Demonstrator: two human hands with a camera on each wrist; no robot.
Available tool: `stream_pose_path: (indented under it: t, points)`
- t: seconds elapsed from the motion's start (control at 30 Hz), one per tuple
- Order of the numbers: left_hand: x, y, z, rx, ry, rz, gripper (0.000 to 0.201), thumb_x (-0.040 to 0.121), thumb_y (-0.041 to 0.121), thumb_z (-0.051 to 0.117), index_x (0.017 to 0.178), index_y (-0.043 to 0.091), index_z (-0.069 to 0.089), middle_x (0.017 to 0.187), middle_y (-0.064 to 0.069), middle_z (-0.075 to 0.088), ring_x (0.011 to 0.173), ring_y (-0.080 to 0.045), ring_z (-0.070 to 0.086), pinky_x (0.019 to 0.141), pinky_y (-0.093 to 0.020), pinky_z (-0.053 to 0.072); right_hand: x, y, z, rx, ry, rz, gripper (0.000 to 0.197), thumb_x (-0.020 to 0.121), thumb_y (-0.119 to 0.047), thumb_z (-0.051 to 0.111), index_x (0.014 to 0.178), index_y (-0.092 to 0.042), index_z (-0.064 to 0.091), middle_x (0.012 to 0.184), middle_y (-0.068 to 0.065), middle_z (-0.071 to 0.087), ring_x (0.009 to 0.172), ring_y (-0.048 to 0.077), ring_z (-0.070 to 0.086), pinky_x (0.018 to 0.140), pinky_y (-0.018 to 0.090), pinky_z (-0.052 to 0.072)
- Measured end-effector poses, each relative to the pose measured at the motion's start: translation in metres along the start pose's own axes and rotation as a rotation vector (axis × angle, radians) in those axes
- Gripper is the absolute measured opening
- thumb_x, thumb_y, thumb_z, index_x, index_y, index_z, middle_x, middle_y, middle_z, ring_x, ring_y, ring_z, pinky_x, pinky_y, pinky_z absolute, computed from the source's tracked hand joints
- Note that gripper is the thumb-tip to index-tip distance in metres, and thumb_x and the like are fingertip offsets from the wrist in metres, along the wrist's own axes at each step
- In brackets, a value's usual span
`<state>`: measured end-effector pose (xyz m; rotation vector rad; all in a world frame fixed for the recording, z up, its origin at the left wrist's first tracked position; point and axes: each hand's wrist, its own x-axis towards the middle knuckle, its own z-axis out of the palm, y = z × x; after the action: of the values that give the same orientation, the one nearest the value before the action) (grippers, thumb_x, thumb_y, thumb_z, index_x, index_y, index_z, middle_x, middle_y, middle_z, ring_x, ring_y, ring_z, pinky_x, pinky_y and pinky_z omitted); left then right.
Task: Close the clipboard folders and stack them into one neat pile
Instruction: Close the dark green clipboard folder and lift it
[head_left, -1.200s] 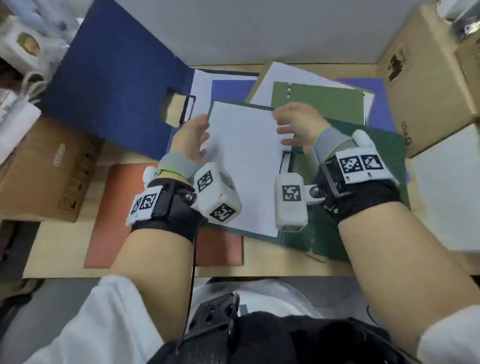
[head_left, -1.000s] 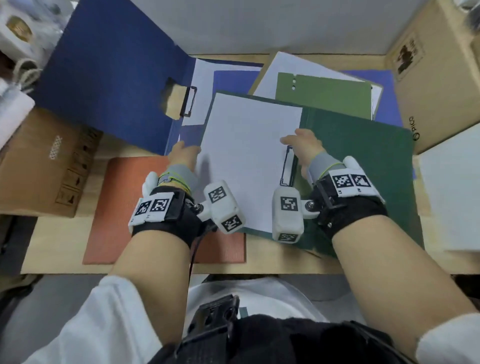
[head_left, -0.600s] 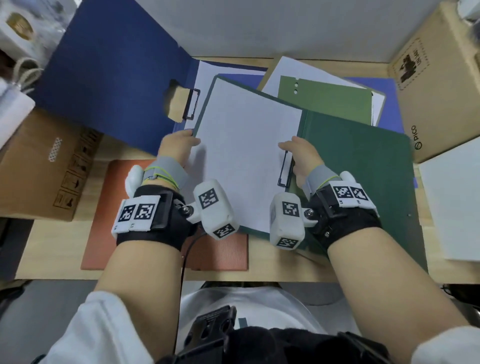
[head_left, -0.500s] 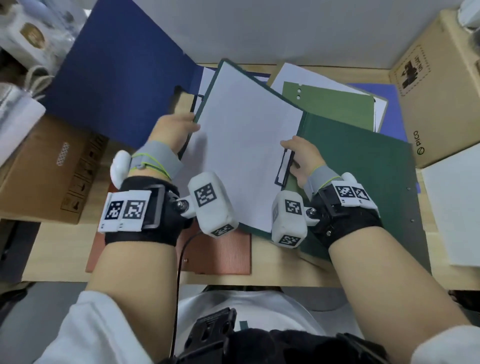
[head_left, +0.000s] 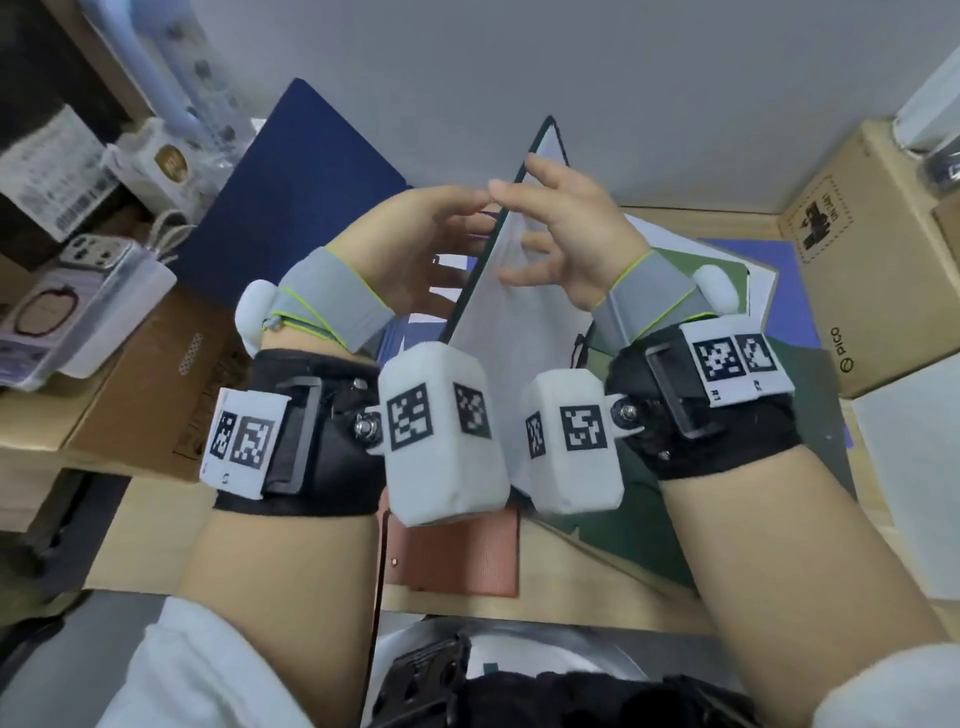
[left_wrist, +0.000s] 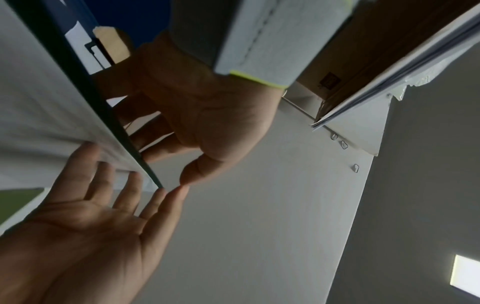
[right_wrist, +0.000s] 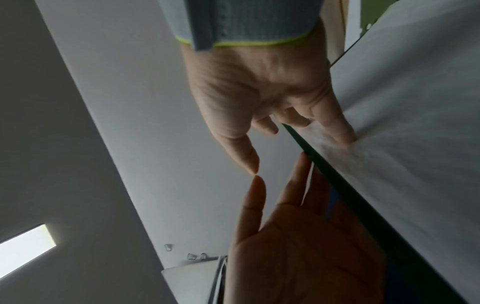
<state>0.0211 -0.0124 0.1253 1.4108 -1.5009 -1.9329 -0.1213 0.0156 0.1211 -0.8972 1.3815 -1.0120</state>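
We are mid-close on the green folder (head_left: 519, 322): its left cover stands upright at 12 o'clock, left hand (head_left: 415, 244) and right hand (head_left: 566, 244) flat against it, fingers straight. The blue folder (head_left: 291, 197) lies open on the tabletop (head_left: 597, 587); stacking remains.

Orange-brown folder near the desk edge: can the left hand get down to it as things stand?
Probably not directly: the left hand is up behind the raised dark green cover, and both wrists hover over the orange-brown folder.

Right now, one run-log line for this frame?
step: closing dark green clipboard folder | flap: raised near upright, paper side right | left hand: open, behind flap | right hand: open, fingers on paper | stacking: not begun
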Motion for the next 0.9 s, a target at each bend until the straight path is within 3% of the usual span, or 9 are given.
stream_pose_path:
  t: [0.07, 0.17, 0.33, 0.43, 0.5, 0.6, 0.7, 0.83, 0.9]
  points:
    - [-0.003, 0.004, 0.001, -0.025, -0.033, 0.027, 0.035, 0.092, 0.043, 0.040, 0.102, 0.019, 0.064, 0.097, 0.002, 0.060, 0.077, -0.018, 0.060, 0.058, -0.024, 0.055, -0.002, -0.005, -0.007, 0.015, 0.009, -0.031, 0.077, 0.083, -0.025, 0.066, 0.147, -0.020, 0.024, 0.147, -0.001, 0.037, 0.119, 0.020, 0.042, 0.079, 0.041, 0.059]
    - [0.000, 0.010, 0.007, -0.049, -0.061, 0.047, 0.040, 0.093, 0.044, 0.036, 0.106, 0.020, 0.065, 0.099, 0.005, 0.059, 0.082, -0.015, 0.063, 0.055, -0.024, 0.054, -0.007, -0.006, -0.021, 0.030, -0.012, -0.094, 0.084, 0.078, -0.015, 0.069, 0.147, -0.023, 0.022, 0.124, -0.007, 0.060, 0.117, 0.015, 0.055, 0.075, 0.036, 0.058]
    - [0.021, 0.006, 0.029, -0.050, -0.195, -0.009, 0.039, 0.095, 0.041, 0.034, 0.113, 0.025, 0.064, 0.119, 0.009, 0.063, 0.107, -0.016, 0.062, 0.073, -0.033, 0.060, -0.018, 0.015, -0.054, 0.049, 0.020, -0.121, 0.095, 0.074, 0.011, 0.064, 0.147, -0.031, 0.020, 0.150, -0.003, 0.039, 0.114, 0.020, 0.060, 0.074, 0.030, 0.056]
    - [0.040, -0.004, 0.045, -0.089, -0.300, -0.066, 0.041, 0.094, 0.043, 0.033, 0.119, 0.026, 0.061, 0.131, 0.010, 0.059, 0.117, -0.014, 0.059, 0.090, -0.040, 0.053, -0.028, 0.035, -0.084, 0.092, 0.055, -0.093, 0.089, 0.080, 0.018, 0.053, 0.146, -0.031, 0.020, 0.132, -0.003, 0.053, 0.093, 0.018, 0.063, 0.063, 0.021, 0.055]
    - [0.058, -0.018, 0.057, -0.080, -0.234, -0.136, 0.038, 0.095, 0.042, 0.034, 0.122, 0.029, 0.057, 0.136, 0.008, 0.054, 0.123, -0.014, 0.051, 0.105, -0.045, 0.040, -0.032, 0.049, -0.107, 0.102, 0.128, -0.061, 0.084, 0.081, 0.021, 0.045, 0.146, -0.028, 0.022, 0.117, -0.005, 0.061, 0.078, 0.013, 0.062, 0.057, 0.018, 0.052]
    - [0.084, -0.053, 0.069, -0.079, 0.108, -0.231, 0.049, 0.096, 0.033, 0.041, 0.141, 0.014, 0.038, 0.153, -0.002, 0.034, 0.141, -0.019, 0.031, 0.115, -0.042, 0.022, -0.035, 0.078, -0.130, 0.077, 0.271, 0.039, 0.080, 0.079, 0.025, 0.035, 0.145, -0.020, 0.026, 0.105, -0.007, 0.063, 0.066, 0.005, 0.062, 0.053, 0.020, 0.043]
    - [0.100, -0.094, 0.077, 0.004, 0.264, -0.250, 0.051, 0.092, 0.020, 0.050, 0.139, 0.003, 0.039, 0.144, -0.002, 0.039, 0.132, -0.021, 0.038, 0.104, -0.031, 0.035, -0.037, 0.116, -0.145, 0.002, 0.378, 0.186, 0.065, 0.080, 0.021, 0.036, 0.138, -0.007, 0.038, 0.096, 0.000, 0.065, 0.087, 0.024, 0.058, 0.062, 0.028, 0.031]
    - [0.118, -0.126, 0.081, 0.006, 0.313, -0.258, 0.066, 0.071, 0.021, 0.064, 0.132, 0.004, 0.045, 0.141, -0.006, 0.048, 0.124, -0.025, 0.048, 0.103, -0.031, 0.041, -0.033, 0.155, -0.143, -0.126, 0.412, 0.380, 0.042, 0.086, 0.001, 0.051, 0.127, 0.007, 0.045, 0.134, 0.027, 0.051, 0.104, 0.034, 0.056, 0.072, 0.033, 0.042]
    - [0.119, -0.125, 0.082, -0.034, 0.356, -0.226, 0.056, 0.086, 0.008, 0.055, 0.139, 0.005, 0.037, 0.139, 0.005, 0.042, 0.112, -0.014, 0.044, 0.073, -0.012, 0.044, -0.028, 0.163, -0.143, -0.119, 0.421, 0.390, 0.045, 0.088, 0.000, 0.050, 0.131, 0.010, 0.041, 0.142, 0.025, 0.043, 0.119, 0.034, 0.052, 0.093, 0.039, 0.045]
